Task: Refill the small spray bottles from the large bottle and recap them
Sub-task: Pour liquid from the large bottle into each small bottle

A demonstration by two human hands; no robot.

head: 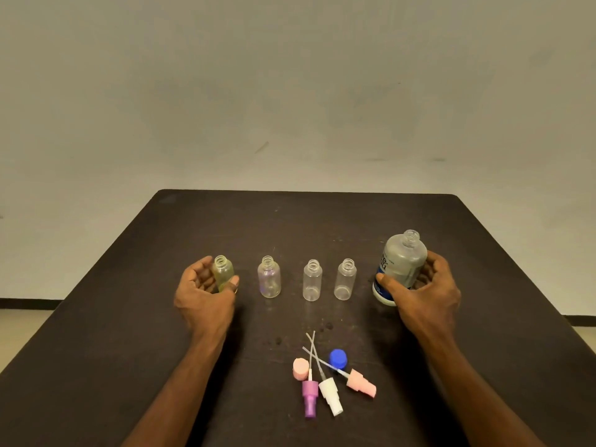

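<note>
Several small uncapped bottles stand in a row on the dark table [129, 317]: a yellowish one [222, 271], a faintly purple one [269, 279] and two clear ones [312, 281] [345, 280]. My left hand [203, 291] curls round the yellowish bottle, thumb on its front. My right hand [425, 291] grips the large uncapped bottle [400, 266], which has a blue and white label and tilts slightly left. Near the front lie a purple spray top [310, 396], a white spray top [330, 395], a pink spray top [361, 383], a pink cap [300, 368] and a blue cap [338, 359].
The table's far edge meets a plain pale wall. The floor shows past both side edges. A few small wet spots [277, 341] lie on the table between the bottle row and the caps.
</note>
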